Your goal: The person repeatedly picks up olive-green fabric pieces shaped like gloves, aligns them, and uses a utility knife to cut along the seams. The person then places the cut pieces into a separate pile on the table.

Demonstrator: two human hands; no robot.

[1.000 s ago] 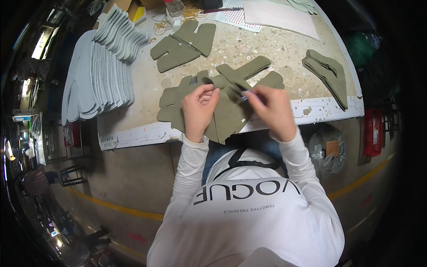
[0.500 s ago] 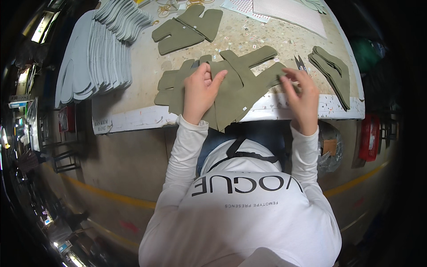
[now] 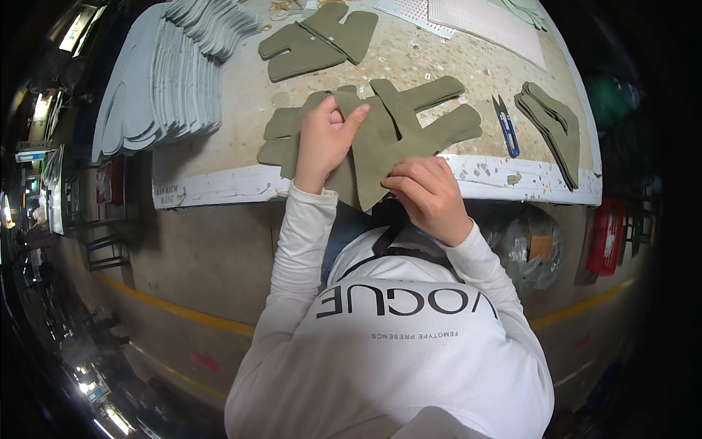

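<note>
Olive-green cut fabric pieces (image 3: 380,139), shaped with notches and finger-like flaps, lie overlapping at the table's near edge. My left hand (image 3: 327,143) is closed on the upper part of one piece, thumb raised along the fold. With pinched fingertips, my right hand (image 3: 431,196) holds the near right edge of the same piece, whose pointed corner hangs past the table edge. What lies between those fingertips besides cloth is hidden. To the right of the cloth are blue-handled thread snips (image 3: 506,126), touched by neither hand.
Grey-blue cut pieces stand in a tall stack (image 3: 164,80) on the left. More olive pieces lie at the back (image 3: 303,51) and at the right (image 3: 552,128). Paper sheets (image 3: 486,29) and small scraps cover parts of the table (image 3: 256,29). A red basket (image 3: 605,238) stands on the floor.
My right hand has moved left and toward me, from beside the snips to the cloth's near edge, and pinches it now. The snips have come fully into sight. My left hand keeps its hold.
</note>
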